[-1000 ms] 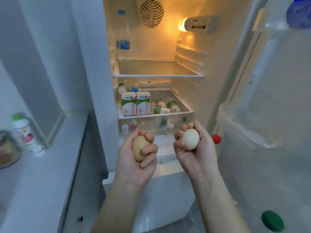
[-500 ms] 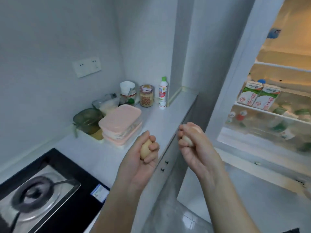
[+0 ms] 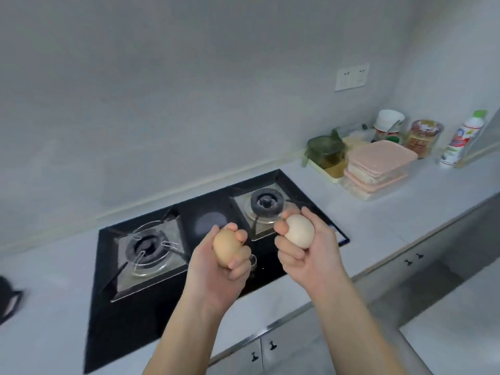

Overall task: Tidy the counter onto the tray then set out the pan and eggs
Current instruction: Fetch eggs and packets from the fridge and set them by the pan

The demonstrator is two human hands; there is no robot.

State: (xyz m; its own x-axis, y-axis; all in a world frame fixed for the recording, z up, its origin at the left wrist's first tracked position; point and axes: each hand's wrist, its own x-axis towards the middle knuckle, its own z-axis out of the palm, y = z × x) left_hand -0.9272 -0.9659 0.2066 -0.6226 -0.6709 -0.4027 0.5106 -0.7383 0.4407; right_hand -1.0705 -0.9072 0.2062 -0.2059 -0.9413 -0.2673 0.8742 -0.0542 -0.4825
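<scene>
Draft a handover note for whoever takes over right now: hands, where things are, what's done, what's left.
Left hand grips a light brown egg; right hand grips a pale cream egg, both above the black glass two-burner hob.
Done: both eggs in hand; pink-lidded clear boxes and jars grouped at the white counter's far right.
Left: set the eggs down, set out the pan; no pan identifiable in view.

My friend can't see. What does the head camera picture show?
The left hand grips a brown egg and the right hand a pale cream egg, over a black two-burner gas hob. Stacked pink-lidded plastic boxes sit on the white counter.
</scene>
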